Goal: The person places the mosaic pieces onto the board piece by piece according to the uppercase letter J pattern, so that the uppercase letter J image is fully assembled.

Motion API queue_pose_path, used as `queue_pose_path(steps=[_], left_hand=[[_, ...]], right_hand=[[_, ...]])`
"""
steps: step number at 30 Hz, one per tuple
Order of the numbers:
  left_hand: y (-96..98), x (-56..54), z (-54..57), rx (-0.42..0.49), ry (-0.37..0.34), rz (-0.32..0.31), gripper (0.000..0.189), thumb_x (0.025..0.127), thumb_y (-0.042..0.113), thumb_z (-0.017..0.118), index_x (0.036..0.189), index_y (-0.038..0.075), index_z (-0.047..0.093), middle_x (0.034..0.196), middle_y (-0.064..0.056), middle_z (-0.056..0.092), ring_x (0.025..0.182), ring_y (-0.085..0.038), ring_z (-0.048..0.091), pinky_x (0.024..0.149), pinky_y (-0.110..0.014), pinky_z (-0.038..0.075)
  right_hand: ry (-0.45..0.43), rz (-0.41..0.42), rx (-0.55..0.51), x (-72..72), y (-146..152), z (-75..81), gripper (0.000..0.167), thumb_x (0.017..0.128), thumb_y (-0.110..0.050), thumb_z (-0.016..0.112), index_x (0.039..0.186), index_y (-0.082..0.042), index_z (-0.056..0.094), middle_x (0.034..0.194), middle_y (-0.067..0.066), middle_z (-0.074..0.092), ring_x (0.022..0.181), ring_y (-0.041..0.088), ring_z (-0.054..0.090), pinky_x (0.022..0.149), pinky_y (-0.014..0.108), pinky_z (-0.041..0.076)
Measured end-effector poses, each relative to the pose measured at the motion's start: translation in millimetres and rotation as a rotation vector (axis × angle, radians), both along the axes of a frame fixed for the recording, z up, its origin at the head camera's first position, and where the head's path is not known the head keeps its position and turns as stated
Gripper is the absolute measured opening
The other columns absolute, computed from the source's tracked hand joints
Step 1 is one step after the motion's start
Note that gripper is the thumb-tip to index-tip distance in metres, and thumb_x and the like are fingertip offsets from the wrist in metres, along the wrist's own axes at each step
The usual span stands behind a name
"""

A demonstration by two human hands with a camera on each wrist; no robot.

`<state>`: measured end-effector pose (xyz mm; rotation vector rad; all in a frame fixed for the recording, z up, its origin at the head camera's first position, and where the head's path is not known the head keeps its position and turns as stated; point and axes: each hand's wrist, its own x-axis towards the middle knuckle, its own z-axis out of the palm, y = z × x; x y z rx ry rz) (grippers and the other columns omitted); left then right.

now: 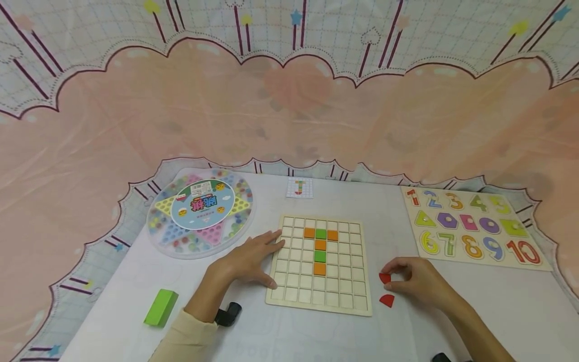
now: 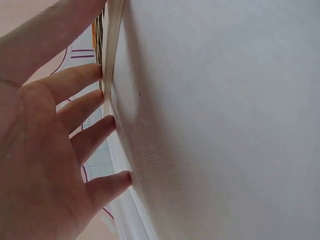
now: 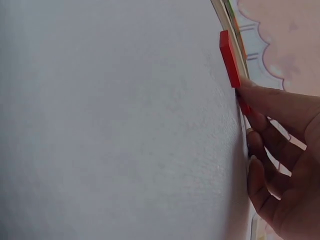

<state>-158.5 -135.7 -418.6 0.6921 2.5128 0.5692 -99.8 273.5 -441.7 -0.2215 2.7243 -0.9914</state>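
Note:
A wooden grid board (image 1: 294, 292) lies in the middle of the table. My left hand (image 1: 249, 259) rests at its left edge, fingers spread and fingertips on the rim. Orange tiles (image 1: 319, 245) and green tiles (image 1: 320, 256) alternate on the board in a T shape. To the board's right, my right hand (image 1: 413, 279) pinches a red quarter-circle piece (image 1: 384, 278) between thumb and forefinger, low over the table. A second red quarter-circle piece (image 1: 387, 300) lies just nearer to me; in the right wrist view this loose piece (image 3: 229, 59) stands out beside the thumb.
Behind the board lies a small pattern card (image 1: 299, 188). A round Chinese checkers set (image 1: 203, 213) is at the left, with a green block (image 1: 161, 307) nearer to me. At the right lies a number and shape puzzle board (image 1: 459, 226). A patterned cloth hangs behind.

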Motion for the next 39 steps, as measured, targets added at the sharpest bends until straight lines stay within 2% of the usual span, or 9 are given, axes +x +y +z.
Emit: queue_pose_path(steps=[3,7,11,18,24,28,32,39], left_hand=[[-0.6,0.3,0.4,-0.002,0.0,0.005,0.099,0.073,0.03,0.092,0.156,0.009,0.041,0.173,-0.007,0.021,0.161,-0.033,0.018,0.129,-0.063,0.016],[-1.1,0.0,-0.2,0.0,0.003,0.008,0.1,0.073,0.03,0.092,0.156,0.009,0.041,0.173,-0.007,0.021,0.161,-0.033,0.018,0.129,-0.063,0.016],[-1.3,-0.6,-2.0,0.002,0.003,0.005,0.1,0.073,0.031,0.092,0.156,0.009,0.041,0.173,-0.006,0.021,0.161,-0.033,0.018,0.129,-0.063,0.016],[-1.7,-0.4,-3.9,0.008,0.0,0.006,0.1,0.073,0.031,0.092,0.156,0.009,0.041,0.173,-0.007,0.022,0.161,-0.033,0.018,0.129,-0.063,0.016],[-2.3,-0.1,-4.7,0.011,-0.002,0.008,0.1,0.073,0.032,0.092,0.157,0.01,0.041,0.173,-0.006,0.021,0.161,-0.033,0.017,0.13,-0.062,0.015],[-2.3,-0.1,-5.1,0.011,-0.003,0.007,0.101,0.073,0.033,0.092,0.157,0.01,0.04,0.173,-0.006,0.02,0.161,-0.033,0.016,0.13,-0.062,0.015],[-2.2,-0.2,-4.8,0.01,-0.003,0.006,0.101,0.073,0.033,0.091,0.157,0.01,0.04,0.173,-0.006,0.02,0.161,-0.033,0.016,0.13,-0.062,0.015],[-1.9,-1.2,-5.4,0.002,-0.003,0.008,0.101,0.074,0.033,0.091,0.158,0.011,0.039,0.173,-0.005,0.02,0.162,-0.032,0.016,0.13,-0.06,0.015]], right_hand=[[0.03,0.012,-0.014,0.7,-1,-1.0,0.021,0.079,-0.025,0.087,0.097,-0.023,0.077,0.099,-0.008,0.075,0.083,0.002,0.054,0.068,0.018,0.043],[0.055,0.013,-0.037,0.7,-1,-0.3,0.018,0.079,-0.019,0.087,0.095,-0.02,0.076,0.097,-0.006,0.075,0.082,-0.001,0.058,0.07,0.017,0.049],[0.018,0.005,-0.056,0.4,-3,4.3,0.016,0.08,-0.017,0.086,0.094,-0.015,0.078,0.097,-0.002,0.077,0.08,0.001,0.062,0.071,0.017,0.055],[-0.049,-0.017,-0.073,-3.0,-6,17.4,0.017,0.083,-0.018,0.082,0.1,-0.014,0.081,0.098,0.001,0.078,0.08,0.005,0.063,0.069,0.018,0.057],[-0.08,0.039,-0.172,-6.8,-12,24.4,0.018,0.088,-0.01,0.075,0.105,-0.01,0.08,0.104,0.008,0.079,0.077,0.009,0.067,0.06,0.024,0.06],[-0.097,0.085,-0.245,-10.2,-17,24.4,0.018,0.091,-0.01,0.073,0.108,-0.006,0.078,0.111,0.014,0.077,0.076,0.013,0.071,0.062,0.026,0.062],[-0.122,0.093,-0.306,-14.3,-25,22.5,0.018,0.094,-0.011,0.071,0.109,-0.003,0.075,0.111,0.018,0.075,0.081,0.015,0.073,0.063,0.028,0.064],[-0.102,0.087,-0.283,-19.6,-44,18.7,0.023,0.091,-0.015,0.075,0.111,-0.004,0.076,0.111,0.017,0.075,0.074,0.016,0.068,0.062,0.027,0.062]])
